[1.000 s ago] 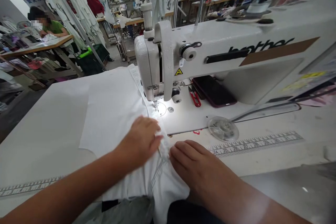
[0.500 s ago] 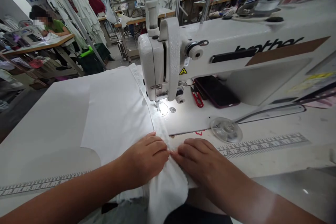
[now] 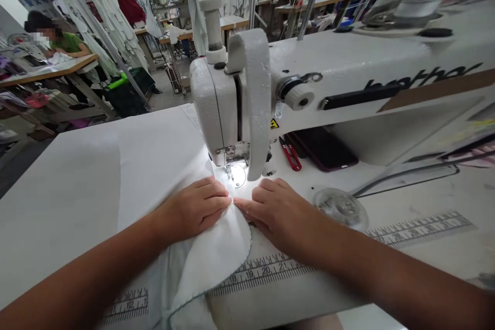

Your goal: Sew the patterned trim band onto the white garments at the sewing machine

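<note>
White fabric (image 3: 218, 250) lies on the table (image 3: 278, 295), its stitched edge curving over a printed ruler (image 3: 266, 270). The left hand (image 3: 197, 206) rests on the fabric, fingers together, half curled. The right hand (image 3: 282, 211) has bent fingers, index tip at the fabric's edge; I cannot tell whether either hand grips it. Just beyond stands the sewing machine (image 3: 216, 108), red snips (image 3: 291, 155) and a dark phone (image 3: 327, 148) beneath its arm. Farther off, a person in green (image 3: 71, 44) sits at another table (image 3: 77, 65).

Bare left grip (image 3: 193, 209), bare right grip (image 3: 280, 211), rounded knuckles (image 3: 266, 188), bare tapering forearms (image 3: 381, 265), seemingly smooth though partly blurred
</note>
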Available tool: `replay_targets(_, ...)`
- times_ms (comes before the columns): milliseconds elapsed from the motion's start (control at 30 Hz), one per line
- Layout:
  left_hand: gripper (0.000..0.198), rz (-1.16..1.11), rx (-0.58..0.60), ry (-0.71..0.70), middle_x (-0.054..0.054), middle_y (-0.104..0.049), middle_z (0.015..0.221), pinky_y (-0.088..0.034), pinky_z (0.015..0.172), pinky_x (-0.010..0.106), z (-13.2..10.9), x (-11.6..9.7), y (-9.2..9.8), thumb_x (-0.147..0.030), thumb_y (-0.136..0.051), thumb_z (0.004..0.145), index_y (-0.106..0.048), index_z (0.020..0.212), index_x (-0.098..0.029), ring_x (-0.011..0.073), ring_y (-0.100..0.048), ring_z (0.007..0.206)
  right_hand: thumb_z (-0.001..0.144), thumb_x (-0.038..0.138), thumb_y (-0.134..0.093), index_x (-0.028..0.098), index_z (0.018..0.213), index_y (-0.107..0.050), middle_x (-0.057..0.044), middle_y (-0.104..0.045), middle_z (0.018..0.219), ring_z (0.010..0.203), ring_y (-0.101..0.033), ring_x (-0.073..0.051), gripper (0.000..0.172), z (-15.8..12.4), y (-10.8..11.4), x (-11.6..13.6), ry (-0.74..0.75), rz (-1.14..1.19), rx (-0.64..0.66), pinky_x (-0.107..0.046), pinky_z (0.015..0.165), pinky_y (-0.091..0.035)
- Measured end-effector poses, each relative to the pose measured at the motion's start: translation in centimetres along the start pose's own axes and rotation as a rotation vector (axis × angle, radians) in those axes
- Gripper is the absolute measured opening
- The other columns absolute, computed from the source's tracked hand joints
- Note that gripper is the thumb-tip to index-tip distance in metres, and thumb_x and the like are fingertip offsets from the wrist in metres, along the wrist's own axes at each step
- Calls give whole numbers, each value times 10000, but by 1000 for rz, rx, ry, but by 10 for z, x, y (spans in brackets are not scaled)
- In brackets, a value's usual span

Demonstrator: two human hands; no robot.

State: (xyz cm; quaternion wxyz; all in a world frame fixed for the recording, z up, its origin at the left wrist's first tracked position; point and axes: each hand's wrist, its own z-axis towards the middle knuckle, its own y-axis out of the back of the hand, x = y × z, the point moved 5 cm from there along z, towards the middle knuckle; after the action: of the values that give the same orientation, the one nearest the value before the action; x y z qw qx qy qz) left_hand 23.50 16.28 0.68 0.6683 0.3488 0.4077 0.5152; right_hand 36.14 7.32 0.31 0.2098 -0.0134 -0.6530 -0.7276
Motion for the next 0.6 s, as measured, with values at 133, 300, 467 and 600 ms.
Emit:
replay_targets(133, 164, 25, -44, 3, 69, -685, 1015, -523, 909, 322, 4, 21, 4, -135, -504, 922, -635, 1017, -162, 164, -617, 972, 939, 156, -482, 177, 911, -629, 0, -538, 652, 668, -418, -168, 150, 16, 0, -10, -57, -10, -6, -312, 611, -238)
replay_targets(300, 216, 28, 28, 64, 69, -690, 1028, -538, 873, 329, 5, 45, 0, -197, -457, 941, -642, 1047, -164, 182, -626, 977, 909, 115, -464, 149, 1049, -620, -25, -567, 699, 688, -448, -188, 212, 18, -6, -11, -76, -52, -47, -319, 627, -265)
replay_targets(467, 226, 67, 72, 108, 42, -698, 1066, -527, 892, 327, -1, 58, -8, -220, -485, 941, -631, 1112, -194, 176, -632, 970, 845, 63, -495, 164, 1194, -576, -20, -537, 737, 719, -451, -207, 373, 6, -15, -3, -11, -132, -57, -339, 667, -283)
replay_targets(600, 220, 73, 66, 103, 33, -705, 1053, -517, 896, 321, -3, 59, -10, -209, -498, 939, -632, 1113, -197, 174, -635, 958, 863, 84, -484, 172, 1161, -606, -26, -554, 731, 710, -455, -205, 334, 6, -13, -3, -49, -96, -76, -338, 664, -297)
